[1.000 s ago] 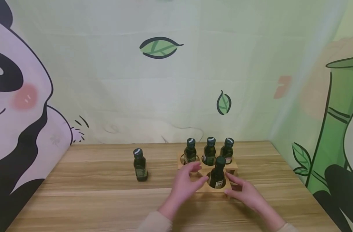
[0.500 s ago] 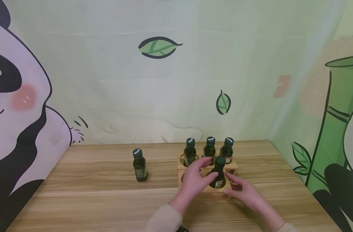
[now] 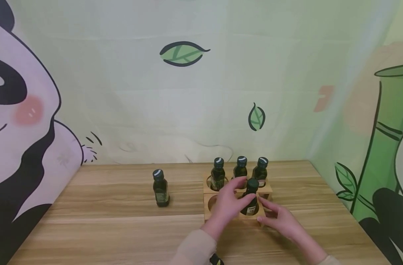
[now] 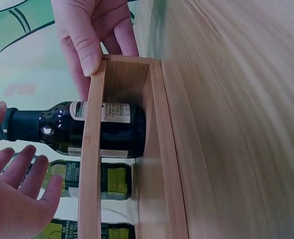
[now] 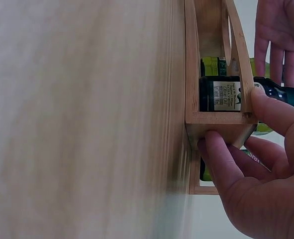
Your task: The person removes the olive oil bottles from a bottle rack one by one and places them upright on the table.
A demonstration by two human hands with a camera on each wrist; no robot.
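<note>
A two-tier wooden bottle rack (image 4: 91, 144) stands on the table. In its front row, at the right, a dark olive oil bottle (image 4: 62, 127) sits upright in a round hole. My left hand (image 3: 228, 203) is spread beside this bottle's neck, thumb near the cap (image 4: 5, 128) and fingers apart behind it. At the rack's right end my right hand (image 3: 282, 221) holds the wood, thumb on the top board and fingers against the end wall (image 5: 221, 130). The back tier bears three capped bottles, a left one (image 3: 218, 176), a middle one (image 3: 241, 168) and a right one (image 3: 261, 172).
Another small dark bottle (image 3: 161, 192) stands alone on the wooden table (image 3: 115, 206), left of the rack. A printed cloth backdrop (image 3: 138, 110) with a panda, leaves and bamboo rises behind the table. Part of a dark object (image 3: 216, 260) shows by the left sleeve.
My left hand has moved right, from over the front row's left hole to around the front bottle's neck. The right hand stays at the rack's end.
</note>
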